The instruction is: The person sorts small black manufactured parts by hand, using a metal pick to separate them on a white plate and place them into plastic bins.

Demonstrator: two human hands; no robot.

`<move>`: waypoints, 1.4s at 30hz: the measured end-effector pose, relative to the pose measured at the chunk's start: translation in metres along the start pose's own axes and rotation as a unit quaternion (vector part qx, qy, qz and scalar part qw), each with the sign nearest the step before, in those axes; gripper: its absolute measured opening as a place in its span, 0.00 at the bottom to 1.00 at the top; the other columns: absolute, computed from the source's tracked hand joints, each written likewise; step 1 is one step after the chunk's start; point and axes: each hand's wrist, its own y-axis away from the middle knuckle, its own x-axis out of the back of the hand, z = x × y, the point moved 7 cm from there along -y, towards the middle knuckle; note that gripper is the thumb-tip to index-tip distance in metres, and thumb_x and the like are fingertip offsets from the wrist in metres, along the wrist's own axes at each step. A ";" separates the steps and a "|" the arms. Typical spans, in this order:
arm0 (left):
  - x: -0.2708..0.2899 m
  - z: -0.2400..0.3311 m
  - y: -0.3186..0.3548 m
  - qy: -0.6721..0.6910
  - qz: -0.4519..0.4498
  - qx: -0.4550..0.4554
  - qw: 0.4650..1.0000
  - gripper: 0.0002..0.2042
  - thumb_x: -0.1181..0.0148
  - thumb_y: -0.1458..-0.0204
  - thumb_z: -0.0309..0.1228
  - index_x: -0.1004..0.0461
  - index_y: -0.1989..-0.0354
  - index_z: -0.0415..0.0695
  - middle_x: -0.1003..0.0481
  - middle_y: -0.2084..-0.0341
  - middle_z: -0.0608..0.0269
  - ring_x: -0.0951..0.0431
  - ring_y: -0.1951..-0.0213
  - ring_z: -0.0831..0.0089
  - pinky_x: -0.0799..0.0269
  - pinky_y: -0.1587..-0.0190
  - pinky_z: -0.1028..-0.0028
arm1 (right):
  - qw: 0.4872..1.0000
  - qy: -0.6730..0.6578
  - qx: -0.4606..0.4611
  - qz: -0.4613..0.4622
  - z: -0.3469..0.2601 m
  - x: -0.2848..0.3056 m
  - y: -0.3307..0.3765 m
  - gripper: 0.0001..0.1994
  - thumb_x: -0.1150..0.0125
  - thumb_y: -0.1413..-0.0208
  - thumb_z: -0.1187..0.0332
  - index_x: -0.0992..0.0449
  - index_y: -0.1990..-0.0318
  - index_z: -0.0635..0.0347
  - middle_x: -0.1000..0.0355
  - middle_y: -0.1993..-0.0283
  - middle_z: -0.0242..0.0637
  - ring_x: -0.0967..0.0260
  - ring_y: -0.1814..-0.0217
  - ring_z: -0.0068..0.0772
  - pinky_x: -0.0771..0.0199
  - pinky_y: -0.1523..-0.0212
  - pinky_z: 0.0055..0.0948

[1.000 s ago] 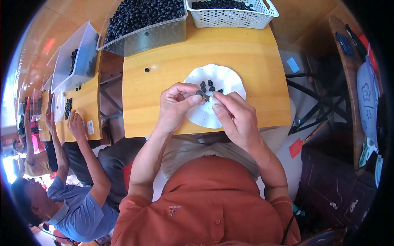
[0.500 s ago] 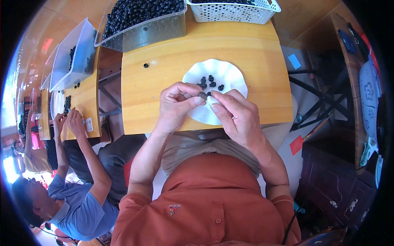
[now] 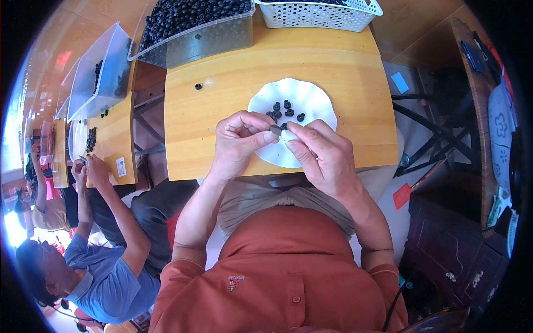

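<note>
Pinching over a plate [image 3: 317, 101], likely to catch drops: left hand [image 3: 237, 143] a dark piece [image 3: 275, 129], right hand [image 3: 326, 154] something white [image 3: 287, 135].

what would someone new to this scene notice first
Probably the clear plastic bin heaped with small, rounded black pieces, at the far-left corner of the yellow wooden table. Next come the bare left hand and right hand, close together over the wavy-edged white plate.
</note>
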 end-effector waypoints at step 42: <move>-0.005 0.017 0.017 -0.012 -0.012 -0.058 0.998 0.09 0.32 0.51 0.14 0.27 0.67 0.39 0.22 0.65 0.53 0.20 0.63 0.72 0.22 0.57 0.74 | 0.996 -0.079 -0.004 -0.048 -0.012 0.000 0.007 0.13 0.35 0.42 0.73 0.21 0.51 0.70 0.27 0.68 0.41 0.31 0.73 0.30 0.31 0.71 0.27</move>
